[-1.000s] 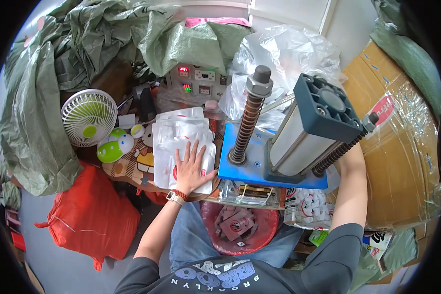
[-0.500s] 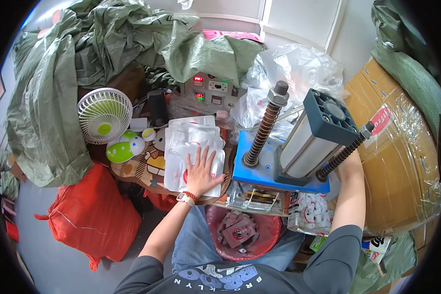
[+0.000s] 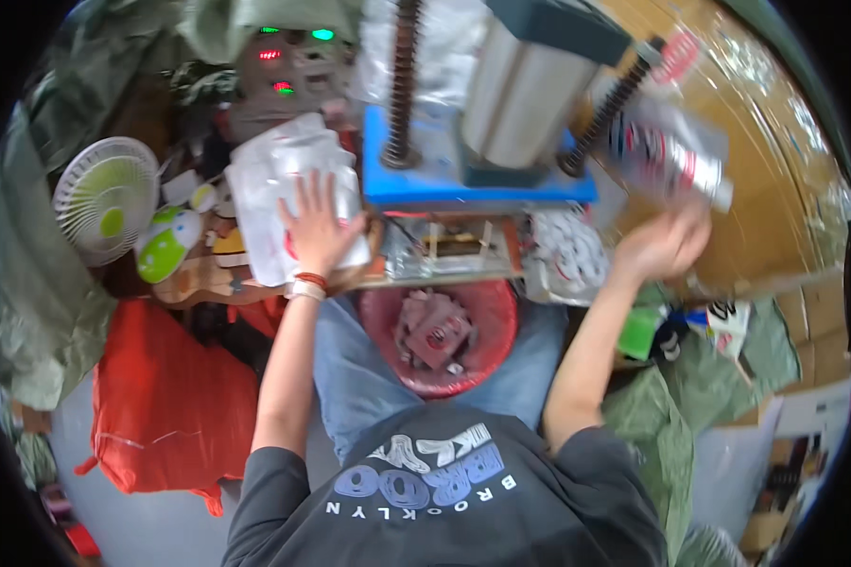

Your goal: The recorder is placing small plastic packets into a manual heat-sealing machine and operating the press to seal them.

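Out on the far left, a crumpled grey-green plastic sheet (image 3: 28, 255) hangs down in folds, and right next to it stands a small round fan with a white grille and green blades (image 3: 107, 201). Beside the fan sits a rounded green-and-white plastic gadget (image 3: 167, 244) on the brown wooden desk (image 3: 191, 282), with a bulging red woven sack (image 3: 175, 406) slumped below. Behind, a grey control box (image 3: 251, 94) glows with red and green lights.

Here come the flat silvery-white pouches (image 3: 260, 222), heaped in an overlapping stack on the desk, and the left hand (image 3: 317, 227) lies palm down on top, fingers spread, pressing rather than gripping. Under the desk edge, between the knees, a round red tub (image 3: 501, 350) holds pinkish scraps (image 3: 435, 331).

Now the press: a blue metal plate (image 3: 425, 184) carrying a spring-wrapped rod (image 3: 402, 85) and a thick silver cylinder (image 3: 520, 94). Just beyond, a clear bag of small white pieces (image 3: 572, 255). And on the right, all blur! The right hand (image 3: 662, 246), fingers curled, is just below a clear, red-printed plastic package (image 3: 667, 156); whether it's clamped on it, I can't tell. Behind both rises a big brown cardboard box (image 3: 790, 208).
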Tool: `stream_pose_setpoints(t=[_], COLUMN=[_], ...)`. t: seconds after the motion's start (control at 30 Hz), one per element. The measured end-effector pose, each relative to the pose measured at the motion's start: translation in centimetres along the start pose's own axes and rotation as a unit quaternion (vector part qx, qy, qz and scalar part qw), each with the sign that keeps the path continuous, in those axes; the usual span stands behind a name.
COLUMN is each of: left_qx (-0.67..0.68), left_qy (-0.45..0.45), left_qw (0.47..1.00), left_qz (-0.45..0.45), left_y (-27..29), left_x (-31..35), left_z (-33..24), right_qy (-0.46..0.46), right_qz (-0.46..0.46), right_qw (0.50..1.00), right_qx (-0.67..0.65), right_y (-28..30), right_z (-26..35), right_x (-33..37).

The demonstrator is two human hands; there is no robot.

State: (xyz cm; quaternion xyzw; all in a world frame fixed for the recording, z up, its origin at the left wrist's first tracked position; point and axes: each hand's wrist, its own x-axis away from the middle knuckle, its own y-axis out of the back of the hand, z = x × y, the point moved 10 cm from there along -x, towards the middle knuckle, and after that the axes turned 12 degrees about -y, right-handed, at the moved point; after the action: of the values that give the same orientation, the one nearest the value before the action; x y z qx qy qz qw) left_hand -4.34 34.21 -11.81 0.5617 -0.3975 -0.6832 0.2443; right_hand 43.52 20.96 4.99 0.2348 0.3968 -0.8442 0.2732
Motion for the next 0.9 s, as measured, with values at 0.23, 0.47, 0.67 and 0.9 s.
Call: stream_pose_setpoints(t=[0.23, 0.47, 0.67, 0.9], left_qx=[0.036, 0.037, -0.008, 0.189], left_qy=[0.025, 0.036, -0.070, -0.027], left_qw=[0.997, 0.994, 0.992, 0.980], left_qz=[0.059, -0.092, 0.107, 0.063], left_y=[-0.8, 5.8, 3.5, 7.2], left_x=[-0.2, 4.7, 10.3, 10.2], left_z=[0.5, -0.7, -4.4, -4.0], right_qy=[-0.074, -0.176, -0.160, -0.394], right_qz=[0.581, 0.294, 0.432, 0.366], right_qw=[0.728, 0.782, 0.663, 0.826], right_qx=[0.356, 0.520, 0.590, 0.167], right_y=[2.7, 8.4, 4.8, 3.7], right_z=[2.5, -2.8, -10.2, -2.2], right_x=[29.7, 11.7, 10.5, 13.0])
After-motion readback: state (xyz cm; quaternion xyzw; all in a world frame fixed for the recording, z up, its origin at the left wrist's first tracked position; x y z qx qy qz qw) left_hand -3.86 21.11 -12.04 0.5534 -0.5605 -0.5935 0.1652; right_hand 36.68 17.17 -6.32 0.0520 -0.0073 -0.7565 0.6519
